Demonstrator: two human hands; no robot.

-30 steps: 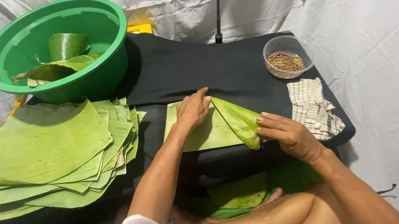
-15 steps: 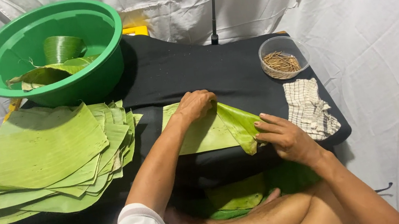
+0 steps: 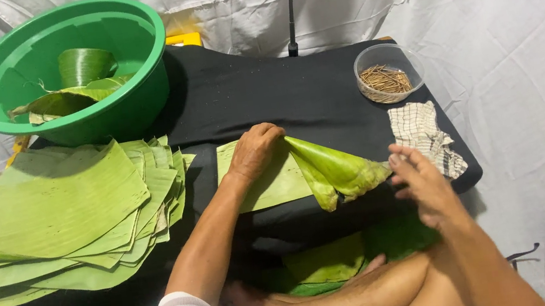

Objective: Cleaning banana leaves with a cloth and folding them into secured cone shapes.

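Folding is judged to be the step in hand: the banana leaf (image 3: 290, 175) on the black table (image 3: 293, 99) is pinned by the left hand (image 3: 254, 152), while the right hand (image 3: 421, 181) is held open beside its cone-shaped fold, which must be regrasped.

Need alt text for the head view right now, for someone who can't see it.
The left hand presses a banana leaf piece folded into a cone on a black-covered table, while the open right hand hovers beside it. A leaf stack, green basin, stick bowl and checked cloth surround it.
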